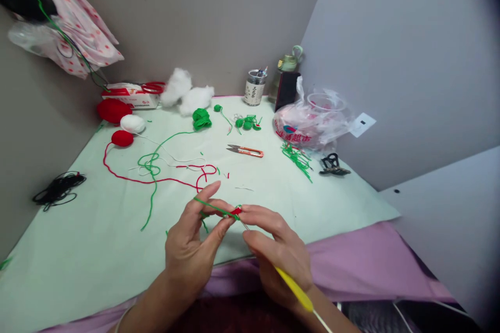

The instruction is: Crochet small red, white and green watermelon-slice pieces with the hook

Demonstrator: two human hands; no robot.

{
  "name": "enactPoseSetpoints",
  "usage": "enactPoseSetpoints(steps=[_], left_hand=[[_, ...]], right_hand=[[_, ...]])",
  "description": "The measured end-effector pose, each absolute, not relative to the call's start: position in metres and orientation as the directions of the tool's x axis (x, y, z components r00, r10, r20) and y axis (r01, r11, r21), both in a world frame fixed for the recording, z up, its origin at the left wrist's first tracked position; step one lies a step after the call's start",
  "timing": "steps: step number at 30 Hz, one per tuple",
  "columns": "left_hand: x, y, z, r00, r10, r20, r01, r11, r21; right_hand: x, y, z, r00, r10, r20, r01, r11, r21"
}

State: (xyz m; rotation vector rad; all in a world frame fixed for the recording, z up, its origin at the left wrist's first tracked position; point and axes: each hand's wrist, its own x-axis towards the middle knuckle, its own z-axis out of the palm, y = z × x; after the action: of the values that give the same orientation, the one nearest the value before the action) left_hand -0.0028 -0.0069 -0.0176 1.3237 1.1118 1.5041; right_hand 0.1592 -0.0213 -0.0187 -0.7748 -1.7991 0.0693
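Note:
Between my fingertips is a small red and green crochet piece [236,212]. My left hand [195,242] pinches its left side, with a strand of green yarn [211,205] running over the raised index finger. My right hand [279,250] grips a crochet hook [295,289] with a yellow handle, and its thin metal shaft points at the piece. The fingertips of my right hand also touch the piece's right edge. The hook's tip is hidden at the stitches. Past my hands lie loose red yarn [172,179] and tangled green yarn [150,164].
Thread snips [245,151] lie mid-table. Behind are a green yarn ball [202,119], small green crocheted balls [247,124], white stuffing [195,99] and a pen can [255,87]. At right are a plastic bag [308,122], green yarn scraps [297,158] and a black claw clip [334,165]. Black cord [60,190] lies left.

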Motion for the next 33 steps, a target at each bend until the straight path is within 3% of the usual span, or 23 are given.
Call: enactPoseSetpoints(steps=[6, 12, 15, 19, 21, 24, 27, 30, 33], left_hand=[[-0.004, -0.009, -0.013, -0.112, 0.975, 0.193, -0.055, -0.200, 0.978], [-0.003, -0.003, -0.004, 0.065, 0.986, -0.154, -0.336, 0.167, 0.927], [-0.004, 0.003, -0.001, 0.188, 0.953, -0.236, -0.417, 0.295, 0.860], [-0.008, 0.005, -0.003, 0.254, 0.943, -0.213, -0.355, 0.296, 0.886], [-0.008, 0.004, -0.005, 0.260, 0.945, -0.199, -0.336, 0.281, 0.899], [-0.006, 0.003, -0.005, 0.254, 0.944, -0.209, -0.355, 0.292, 0.888], [-0.006, 0.005, 0.000, 0.356, 0.897, -0.263, -0.401, 0.401, 0.824], [-0.009, 0.008, 0.003, 0.480, 0.823, -0.304, -0.419, 0.519, 0.745], [-0.012, 0.010, 0.002, 0.508, 0.816, -0.274, -0.420, 0.513, 0.749]], right_hand=[[0.156, -0.020, -0.019, -0.224, 0.427, 0.876, 0.625, 0.753, -0.207], [0.157, -0.023, -0.020, -0.296, 0.373, 0.879, 0.676, 0.732, -0.083], [0.164, -0.022, -0.015, -0.298, 0.398, 0.868, 0.636, 0.760, -0.130], [0.171, -0.021, -0.011, -0.274, 0.485, 0.831, 0.538, 0.793, -0.285], [0.171, -0.022, -0.012, -0.291, 0.490, 0.822, 0.590, 0.768, -0.249], [0.168, -0.027, -0.018, -0.303, 0.432, 0.850, 0.710, 0.697, -0.100], [0.167, -0.030, -0.023, -0.294, 0.413, 0.862, 0.720, 0.689, -0.084], [0.171, -0.027, -0.022, -0.292, 0.457, 0.840, 0.630, 0.753, -0.191], [0.175, -0.019, -0.020, -0.249, 0.490, 0.836, 0.493, 0.807, -0.326]])
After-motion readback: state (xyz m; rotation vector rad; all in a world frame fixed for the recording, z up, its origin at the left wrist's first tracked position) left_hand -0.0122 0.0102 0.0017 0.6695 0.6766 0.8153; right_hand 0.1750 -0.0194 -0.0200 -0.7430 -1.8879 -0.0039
